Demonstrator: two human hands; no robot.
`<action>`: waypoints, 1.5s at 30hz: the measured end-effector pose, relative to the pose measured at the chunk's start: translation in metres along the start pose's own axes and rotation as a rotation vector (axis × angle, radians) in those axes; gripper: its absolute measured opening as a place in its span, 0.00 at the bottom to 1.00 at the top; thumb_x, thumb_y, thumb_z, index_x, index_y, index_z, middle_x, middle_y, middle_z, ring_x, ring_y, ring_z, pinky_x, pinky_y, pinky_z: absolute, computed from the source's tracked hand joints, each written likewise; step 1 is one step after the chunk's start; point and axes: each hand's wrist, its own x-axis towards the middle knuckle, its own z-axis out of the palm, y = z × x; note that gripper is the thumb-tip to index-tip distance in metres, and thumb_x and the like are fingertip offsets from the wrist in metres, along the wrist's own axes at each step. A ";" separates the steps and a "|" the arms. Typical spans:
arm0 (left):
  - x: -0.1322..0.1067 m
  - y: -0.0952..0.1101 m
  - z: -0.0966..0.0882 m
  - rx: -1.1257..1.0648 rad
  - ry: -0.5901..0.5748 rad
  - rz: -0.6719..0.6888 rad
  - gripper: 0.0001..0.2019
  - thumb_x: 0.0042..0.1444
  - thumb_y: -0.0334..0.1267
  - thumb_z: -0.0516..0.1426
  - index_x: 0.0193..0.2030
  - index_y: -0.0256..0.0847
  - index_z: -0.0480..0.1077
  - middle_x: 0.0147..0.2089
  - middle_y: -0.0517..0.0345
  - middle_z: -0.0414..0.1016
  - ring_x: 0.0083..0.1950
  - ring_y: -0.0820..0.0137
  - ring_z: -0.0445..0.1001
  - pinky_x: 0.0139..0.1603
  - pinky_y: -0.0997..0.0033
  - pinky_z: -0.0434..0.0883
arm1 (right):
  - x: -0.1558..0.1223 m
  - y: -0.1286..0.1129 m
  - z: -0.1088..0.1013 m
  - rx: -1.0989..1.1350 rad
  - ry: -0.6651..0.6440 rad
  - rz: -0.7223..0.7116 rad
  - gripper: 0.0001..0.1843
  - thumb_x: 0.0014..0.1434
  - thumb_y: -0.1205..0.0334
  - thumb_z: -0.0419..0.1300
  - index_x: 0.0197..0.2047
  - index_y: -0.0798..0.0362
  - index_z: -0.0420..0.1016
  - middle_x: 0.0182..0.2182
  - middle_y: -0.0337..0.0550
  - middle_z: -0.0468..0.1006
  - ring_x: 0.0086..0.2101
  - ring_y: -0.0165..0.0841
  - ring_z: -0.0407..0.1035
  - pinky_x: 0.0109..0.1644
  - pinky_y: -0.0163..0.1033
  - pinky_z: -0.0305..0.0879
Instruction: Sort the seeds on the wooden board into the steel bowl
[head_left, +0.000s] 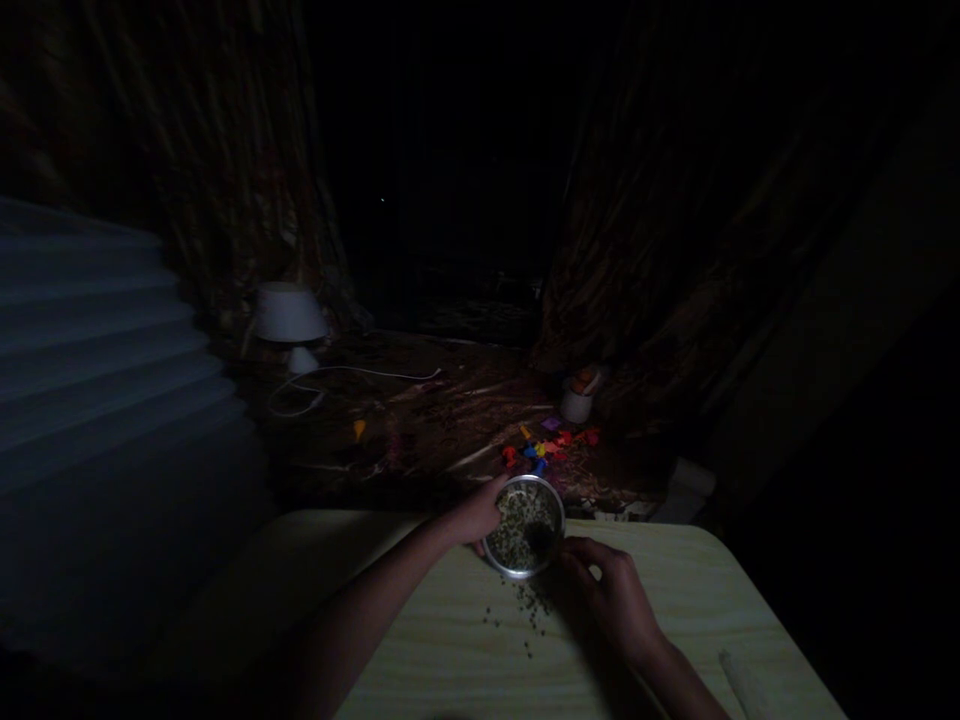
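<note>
A round metal bowl (556,498) sits near the far edge of the pale wooden table. Small green and pale pieces (517,520) fill it, with a darker patch at the lower right; their kind is hard to make out in the dim light. My left hand (478,515) grips the bowl's left rim, thumb over the edge. Close against the right side of the bowl, my right hand (607,580) has thumb and fingertips pinched together; whatever is between them is hidden. Small dark bits (531,605) lie scattered on the table just below the bowl.
Beyond the table (420,640), a patterned surface holds colourful small toys (544,450), a yellow piece (359,430), a small white pot (577,404) and a white lamp (291,315) with its cable (360,370). A pale strip-like object (739,680) lies at the table's right.
</note>
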 end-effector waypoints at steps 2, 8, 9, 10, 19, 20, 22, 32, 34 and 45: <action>0.001 -0.001 0.000 0.008 -0.005 -0.002 0.39 0.50 0.22 0.45 0.69 0.53 0.48 0.60 0.38 0.67 0.23 0.71 0.76 0.12 0.83 0.63 | 0.000 -0.001 0.000 -0.002 0.002 0.000 0.17 0.62 0.55 0.55 0.45 0.54 0.81 0.40 0.48 0.83 0.36 0.39 0.77 0.45 0.39 0.71; 0.000 -0.002 0.000 0.020 -0.019 0.001 0.38 0.51 0.23 0.45 0.68 0.53 0.48 0.62 0.37 0.65 0.24 0.69 0.77 0.13 0.78 0.68 | -0.001 -0.001 0.001 0.018 -0.001 0.013 0.18 0.62 0.53 0.55 0.46 0.54 0.80 0.40 0.48 0.83 0.36 0.38 0.76 0.44 0.39 0.72; 0.000 -0.002 0.000 0.024 -0.022 0.005 0.38 0.50 0.22 0.45 0.68 0.52 0.48 0.61 0.37 0.65 0.25 0.68 0.77 0.13 0.76 0.70 | -0.001 0.000 0.001 0.022 -0.004 0.012 0.18 0.62 0.53 0.55 0.46 0.54 0.80 0.40 0.49 0.83 0.37 0.39 0.76 0.44 0.39 0.72; 0.000 -0.001 -0.001 0.028 -0.025 0.009 0.38 0.50 0.22 0.46 0.68 0.52 0.48 0.61 0.37 0.65 0.26 0.66 0.78 0.14 0.74 0.71 | -0.002 0.000 0.001 0.023 -0.005 0.011 0.18 0.62 0.53 0.55 0.46 0.54 0.80 0.40 0.49 0.83 0.38 0.39 0.76 0.44 0.39 0.71; -0.003 0.001 0.000 0.047 -0.001 0.003 0.39 0.50 0.22 0.45 0.69 0.53 0.48 0.64 0.38 0.62 0.30 0.64 0.78 0.13 0.77 0.69 | -0.004 0.002 0.002 0.011 0.006 0.001 0.22 0.62 0.49 0.55 0.46 0.55 0.80 0.40 0.51 0.83 0.37 0.40 0.76 0.44 0.41 0.72; -0.004 0.002 0.001 0.046 0.003 0.002 0.38 0.50 0.22 0.45 0.68 0.52 0.48 0.64 0.38 0.63 0.30 0.63 0.78 0.13 0.78 0.68 | -0.005 0.002 0.002 0.012 0.009 -0.004 0.22 0.62 0.48 0.54 0.46 0.55 0.80 0.40 0.51 0.83 0.37 0.40 0.76 0.44 0.41 0.72; -0.005 0.002 0.001 0.035 0.001 0.007 0.37 0.51 0.22 0.44 0.68 0.51 0.50 0.63 0.37 0.64 0.30 0.62 0.79 0.12 0.79 0.67 | -0.006 0.001 0.000 0.014 0.011 -0.011 0.22 0.62 0.49 0.54 0.46 0.54 0.81 0.40 0.51 0.83 0.38 0.40 0.76 0.44 0.41 0.72; -0.007 0.005 0.001 0.021 0.002 -0.018 0.36 0.50 0.22 0.44 0.68 0.44 0.50 0.61 0.33 0.66 0.33 0.57 0.80 0.16 0.72 0.71 | -0.001 -0.005 -0.005 0.020 0.030 0.009 0.20 0.61 0.50 0.56 0.45 0.55 0.81 0.38 0.50 0.83 0.34 0.40 0.77 0.43 0.40 0.72; -0.008 0.005 0.001 0.024 0.007 -0.025 0.36 0.50 0.21 0.43 0.68 0.43 0.49 0.62 0.31 0.65 0.33 0.57 0.81 0.16 0.72 0.71 | -0.001 -0.006 0.000 0.026 0.020 -0.004 0.19 0.62 0.51 0.55 0.45 0.54 0.81 0.38 0.48 0.83 0.35 0.39 0.76 0.43 0.39 0.72; -0.014 0.004 -0.001 0.008 -0.001 -0.048 0.36 0.52 0.22 0.43 0.69 0.44 0.45 0.66 0.35 0.60 0.35 0.57 0.81 0.18 0.71 0.75 | -0.013 -0.012 -0.001 0.042 -0.020 -0.005 0.17 0.64 0.53 0.54 0.46 0.52 0.80 0.41 0.48 0.83 0.39 0.39 0.77 0.45 0.39 0.71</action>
